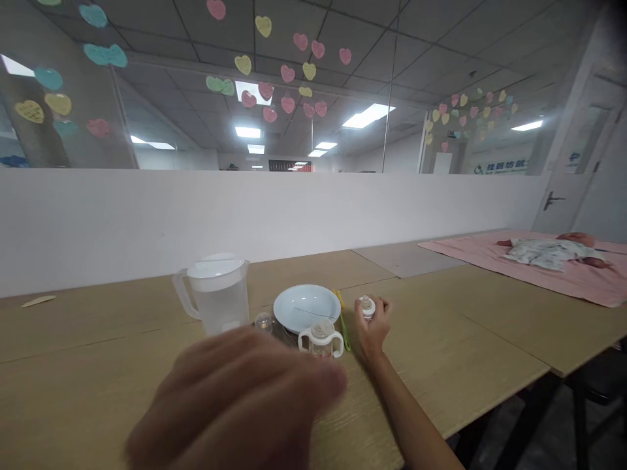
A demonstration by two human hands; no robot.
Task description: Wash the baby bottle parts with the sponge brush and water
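Out on the tabletop, my right hand (376,328) has its fingers closed round a baby bottle nipple (366,305) set in a white ring. Close to the camera, my left hand (235,405) is large and blurred, its fingers bent and smeared, so I cannot see whether it holds anything. Just beyond it stands a clear baby bottle (322,331) with two white handles and no nipple on top. A clear dome cap (263,322) lies left of the bottle. Behind the bottle is a white bowl (307,292), with a thin yellow and green-handled tool (345,328) at its right.
A clear lidded pitcher (220,297) stands at the left, partly hidden by my left hand. At the far left lies a flat tan piece (38,301). A baby-like figure (551,252) rests on a pink cloth (470,251) at the right. A white wall (147,215) borders the wooden table (441,352).
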